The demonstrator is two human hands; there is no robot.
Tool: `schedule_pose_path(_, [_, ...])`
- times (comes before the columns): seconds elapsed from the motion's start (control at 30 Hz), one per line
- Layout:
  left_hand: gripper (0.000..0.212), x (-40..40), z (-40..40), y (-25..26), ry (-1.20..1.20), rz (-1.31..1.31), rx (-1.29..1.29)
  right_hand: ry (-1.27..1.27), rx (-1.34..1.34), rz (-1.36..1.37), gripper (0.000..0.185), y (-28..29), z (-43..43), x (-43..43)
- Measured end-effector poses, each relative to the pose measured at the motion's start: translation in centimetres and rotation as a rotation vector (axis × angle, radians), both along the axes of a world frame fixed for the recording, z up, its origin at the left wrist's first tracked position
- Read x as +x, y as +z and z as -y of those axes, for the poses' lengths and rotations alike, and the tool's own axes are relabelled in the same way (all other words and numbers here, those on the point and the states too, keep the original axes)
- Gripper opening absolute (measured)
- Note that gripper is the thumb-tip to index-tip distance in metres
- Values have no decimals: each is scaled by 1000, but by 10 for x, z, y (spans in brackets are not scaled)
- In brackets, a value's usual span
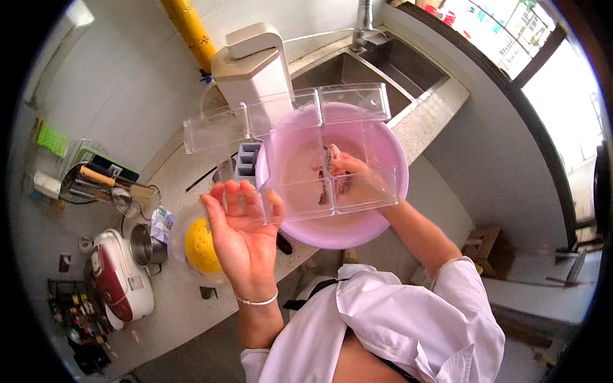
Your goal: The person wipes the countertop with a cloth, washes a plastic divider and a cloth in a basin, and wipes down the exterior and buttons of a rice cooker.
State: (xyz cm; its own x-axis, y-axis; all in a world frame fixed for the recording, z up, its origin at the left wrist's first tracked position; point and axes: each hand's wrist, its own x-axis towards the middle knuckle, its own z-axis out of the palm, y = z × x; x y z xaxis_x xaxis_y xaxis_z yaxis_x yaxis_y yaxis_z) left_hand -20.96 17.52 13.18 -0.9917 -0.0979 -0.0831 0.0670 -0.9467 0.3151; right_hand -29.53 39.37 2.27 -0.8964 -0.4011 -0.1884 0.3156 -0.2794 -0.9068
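Observation:
My left hand (pixel 246 225) is palm up, its fingers around the near left corner of a clear plastic divided tray (pixel 330 215). The tray is tilted above a pink plastic basin (pixel 400 148) that contains cloudy water. My right hand (pixel 357 174) pinches a crumpled reddish cloth (pixel 331 158) with dark patches. Part of that cloth hangs down over the water. Tray walls cross in front of my right hand and forearm, and I cannot tell if the cloth touches the tray. A bracelet circles my left wrist.
Left of the basin are a grey compartment holder (pixel 246 160), a yellow colander (pixel 201 246), a steel pot (pixel 143 244) and a rice cooker (pixel 124 282). Behind stand a white countertop appliance (pixel 254 72) and a double steel sink (pixel 335 72). The counter edge runs beneath the basin.

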Motion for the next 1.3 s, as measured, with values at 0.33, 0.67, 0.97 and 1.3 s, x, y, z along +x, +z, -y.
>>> schedule_pose_path(0.33, [26, -17, -58, -31, 66, 37, 66, -178, -783, 482, 33, -24, -14, 10])
schedule_pose_path(0.67, [22, -23, -84, -25, 82, 56, 94, -133, -579, 541, 35, -67, -54, -2])
schedule_pose_path(0.97, [27, -13, -77, -6, 69, -79, 167, 58, -227, 558, 17, -36, -46, 2])
schedule_pose_path(1.3, [28, 37, -51, 9, 261, -27, 98, -80, 30, 429, 20, -24, -23, 5])
